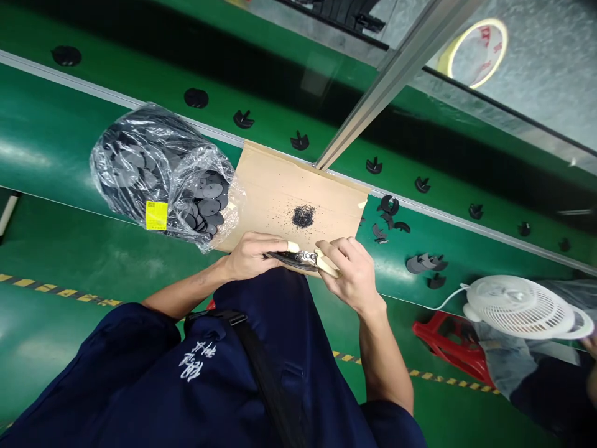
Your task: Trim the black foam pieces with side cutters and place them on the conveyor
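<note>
My left hand (254, 256) grips a thin, curved black plastic part (291, 262) at the near edge of a cardboard sheet (265, 177). Its thumb wears a pale finger cover. In my right hand (351, 270) is a pair of cutting pliers (308, 257) with cream handles, fingers wrapped round them. The metal jaws lie against the black part; whether they are closed on it I cannot tell. Just beyond, a small heap of black scraps (303, 216) lies on the cardboard. Left of the sheet, an opened clear plastic bag (135, 155) holds many black discs (212, 190).
Black pieces (389, 204) lie right of the cardboard, with more (424, 264) beyond. A row of black parts (299, 140) runs along the green belt behind. A metal post (368, 93) rises at the sheet's back edge. A white fan (517, 305) stands right, near another person's arm.
</note>
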`<action>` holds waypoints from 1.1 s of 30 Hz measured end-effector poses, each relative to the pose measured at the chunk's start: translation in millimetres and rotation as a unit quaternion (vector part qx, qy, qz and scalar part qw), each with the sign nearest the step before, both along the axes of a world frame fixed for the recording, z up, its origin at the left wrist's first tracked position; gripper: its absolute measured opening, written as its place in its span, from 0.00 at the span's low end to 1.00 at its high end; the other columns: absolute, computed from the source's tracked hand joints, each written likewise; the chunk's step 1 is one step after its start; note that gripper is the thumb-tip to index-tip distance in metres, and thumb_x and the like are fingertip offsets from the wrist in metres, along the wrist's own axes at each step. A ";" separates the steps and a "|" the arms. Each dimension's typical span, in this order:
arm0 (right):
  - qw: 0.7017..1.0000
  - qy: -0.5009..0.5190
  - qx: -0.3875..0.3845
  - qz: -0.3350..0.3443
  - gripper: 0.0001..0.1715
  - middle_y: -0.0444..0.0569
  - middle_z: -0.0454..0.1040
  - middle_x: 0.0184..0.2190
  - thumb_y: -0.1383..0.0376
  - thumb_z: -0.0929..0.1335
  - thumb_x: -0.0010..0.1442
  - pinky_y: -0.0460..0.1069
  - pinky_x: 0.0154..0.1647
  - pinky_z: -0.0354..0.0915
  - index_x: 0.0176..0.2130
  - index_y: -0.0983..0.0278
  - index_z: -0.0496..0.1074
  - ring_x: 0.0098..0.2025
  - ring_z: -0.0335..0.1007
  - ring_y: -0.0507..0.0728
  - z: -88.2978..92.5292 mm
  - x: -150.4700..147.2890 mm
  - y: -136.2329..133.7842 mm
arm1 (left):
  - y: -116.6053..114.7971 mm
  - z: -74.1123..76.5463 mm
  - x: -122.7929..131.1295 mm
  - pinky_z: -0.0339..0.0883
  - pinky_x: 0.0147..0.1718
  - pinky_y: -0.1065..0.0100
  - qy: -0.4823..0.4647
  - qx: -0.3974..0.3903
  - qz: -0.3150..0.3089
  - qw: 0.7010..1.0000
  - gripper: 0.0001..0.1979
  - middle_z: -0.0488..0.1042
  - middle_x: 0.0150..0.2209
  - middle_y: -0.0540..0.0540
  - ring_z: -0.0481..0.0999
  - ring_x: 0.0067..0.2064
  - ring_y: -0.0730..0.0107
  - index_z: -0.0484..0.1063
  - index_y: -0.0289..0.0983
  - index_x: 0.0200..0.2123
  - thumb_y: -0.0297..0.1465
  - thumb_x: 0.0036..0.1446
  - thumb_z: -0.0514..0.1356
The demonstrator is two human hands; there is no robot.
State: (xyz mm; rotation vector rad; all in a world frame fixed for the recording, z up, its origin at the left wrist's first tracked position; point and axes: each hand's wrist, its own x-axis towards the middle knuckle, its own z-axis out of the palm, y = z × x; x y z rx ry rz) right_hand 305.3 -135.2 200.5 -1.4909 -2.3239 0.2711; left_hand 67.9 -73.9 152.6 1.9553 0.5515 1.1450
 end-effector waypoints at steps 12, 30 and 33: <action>0.998 -0.037 0.046 -0.018 0.15 0.45 0.69 0.24 0.71 0.61 0.70 0.50 0.29 0.52 0.41 0.61 0.76 0.27 0.61 0.53 -6.0 -0.1 -4.7 | 0.1 -6.8 -0.7 0.79 0.36 0.75 -0.017 0.027 -0.001 1.000 0.12 0.85 0.36 0.43 0.85 0.36 0.70 0.81 0.37 0.49 0.28 0.62 0.67; 0.928 -0.087 -0.274 -0.236 0.22 0.60 0.77 0.46 0.56 0.63 0.70 0.54 0.48 0.64 0.54 0.66 0.72 0.47 0.73 0.63 -185.0 6.2 11.7 | 83.0 -125.0 22.3 0.78 0.49 0.55 0.188 -0.335 0.135 0.913 0.33 0.84 0.39 0.37 0.84 0.45 0.54 0.80 0.30 0.45 0.46 0.74 0.41; 0.928 -0.094 -0.267 -0.242 0.23 0.61 0.76 0.48 0.56 0.60 0.71 0.56 0.49 0.64 0.56 0.67 0.71 0.49 0.71 0.65 -199.3 10.8 -2.1 | 132.3 -130.6 21.4 0.74 0.56 0.55 0.217 -0.300 0.165 0.914 0.24 0.83 0.47 0.38 0.81 0.51 0.54 0.79 0.32 0.48 0.41 0.73 0.48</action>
